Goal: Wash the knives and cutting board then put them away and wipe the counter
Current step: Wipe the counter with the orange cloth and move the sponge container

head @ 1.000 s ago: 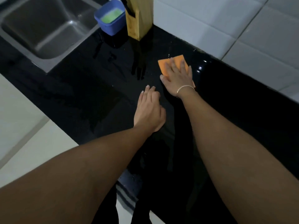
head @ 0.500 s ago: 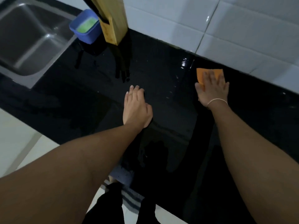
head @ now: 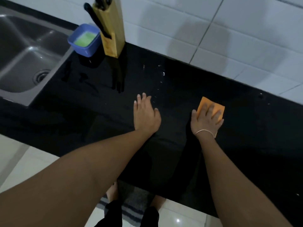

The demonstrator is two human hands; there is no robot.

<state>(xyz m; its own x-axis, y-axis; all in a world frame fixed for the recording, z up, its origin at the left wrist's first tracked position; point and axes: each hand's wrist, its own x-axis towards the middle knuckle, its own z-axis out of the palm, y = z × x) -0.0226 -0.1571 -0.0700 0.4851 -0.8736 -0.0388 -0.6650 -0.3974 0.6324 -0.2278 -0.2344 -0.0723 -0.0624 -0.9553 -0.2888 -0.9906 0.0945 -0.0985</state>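
Observation:
My right hand (head: 207, 120) lies flat with spread fingers on an orange cloth (head: 205, 104), pressing it onto the glossy black counter (head: 164, 153). My left hand (head: 146, 114) rests palm down on the counter to the left of the cloth, fingers straight, holding nothing. A wooden knife block (head: 111, 30) with black knife handles sticking out stands at the back against the tiled wall. Small water drops glint on the counter between the block and my hands.
A steel sink (head: 24, 54) is set into the counter at the left. A blue tub (head: 84, 40) with green contents stands between the sink and the knife block. White wall tiles (head: 213, 38) run behind. Below the counter edge lie a striped mat and my feet.
My right hand has slid the orange cloth rightwards, then back towards the counter's front. My left hand has stayed flat on the counter. The view has shifted.

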